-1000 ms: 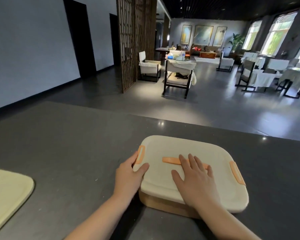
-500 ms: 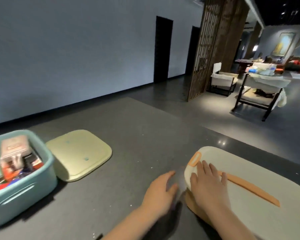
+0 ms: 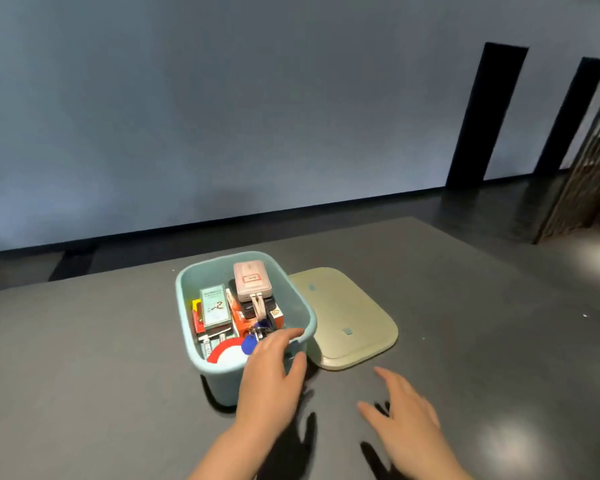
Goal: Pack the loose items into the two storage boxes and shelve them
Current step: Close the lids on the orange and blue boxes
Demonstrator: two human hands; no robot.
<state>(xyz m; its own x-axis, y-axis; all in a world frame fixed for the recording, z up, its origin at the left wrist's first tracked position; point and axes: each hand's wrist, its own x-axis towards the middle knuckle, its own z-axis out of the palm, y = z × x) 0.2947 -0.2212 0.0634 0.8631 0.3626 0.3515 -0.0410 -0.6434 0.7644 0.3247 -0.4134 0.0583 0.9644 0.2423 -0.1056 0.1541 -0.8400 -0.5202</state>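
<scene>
A light blue storage box (image 3: 187,282) stands open on the dark table, filled with small items: a pink case (image 3: 250,281), a green packet (image 3: 215,305), a blue key tag (image 3: 249,344) and others. Its pale green lid (image 3: 347,317) lies flat on the table just right of it. My left hand (image 3: 274,372) is open, fingers spread over the box's near right corner. My right hand (image 3: 406,417) hovers open above the table, just in front of the lid, holding nothing. The cream-lidded box is out of view.
The dark grey table (image 3: 84,358) stretches to both sides of the box. Beyond its far edge are a grey wall, two dark doorways (image 3: 485,116) and a wooden lattice screen (image 3: 593,161) at the right edge.
My view has swung left from the cream-lidded box to the blue box. Both hands left that lid; the left now reaches over the blue box, the right is near the green lid.
</scene>
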